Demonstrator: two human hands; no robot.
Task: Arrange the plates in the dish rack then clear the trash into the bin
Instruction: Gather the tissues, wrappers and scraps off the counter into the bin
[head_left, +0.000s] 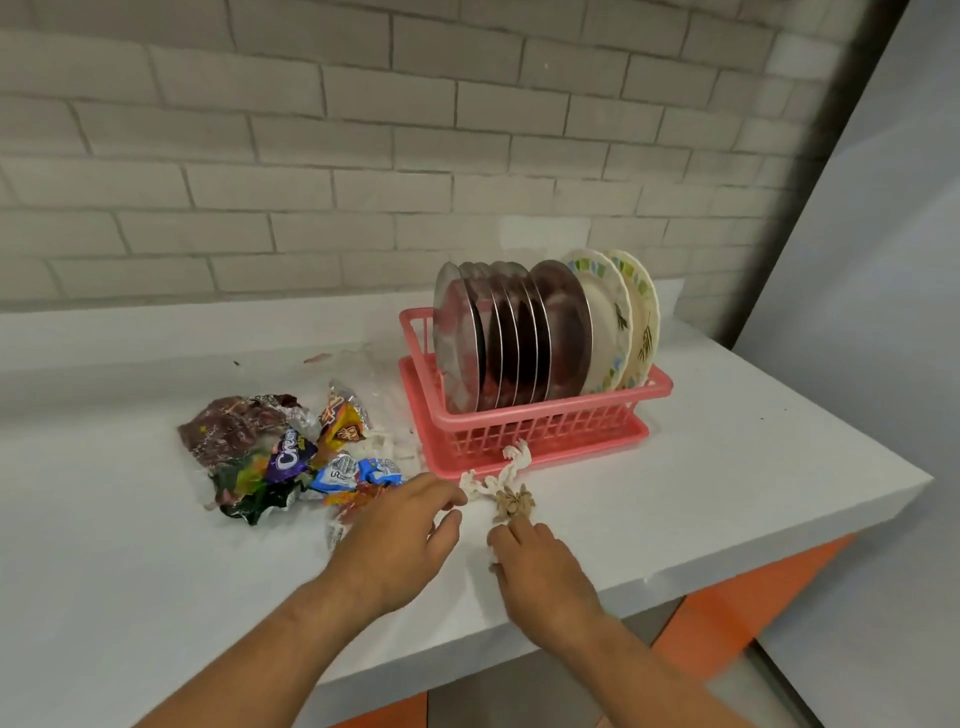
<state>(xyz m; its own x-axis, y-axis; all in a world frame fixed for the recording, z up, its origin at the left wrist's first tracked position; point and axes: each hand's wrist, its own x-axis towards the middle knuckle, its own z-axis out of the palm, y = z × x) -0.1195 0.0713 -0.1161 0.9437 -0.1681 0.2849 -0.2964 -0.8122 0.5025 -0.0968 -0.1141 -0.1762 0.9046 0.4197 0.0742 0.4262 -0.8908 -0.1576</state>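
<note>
So the plate half looked done to me. The steel plates stood on edge in a tight row in the pink dish rack, right of centre in the frame, with two patterned plates slotted in at the right-hand end. Standing them up like that lets the rack's slots hold them, and it fits the whole lot in one small basket.

What was left was the trash, and all of it was still on the tabletop. A heap of crumpled snack wrappers sat left of centre. A trail of twisted paper scraps ran from the rack's front edge down toward the bottom centre, where both hands were.

The left hand hovered just beside the wrappers with its fingers loose and the thumb and forefinger apart, holding nothing that I could make out. The right hand had its fingers curled down on the near end of the scraps, with a white bit poking out between them.

My guess is the small stuff was being raked together first, so it could go in one handful. No bin was in the shot, so I can't say where it would go.
</note>
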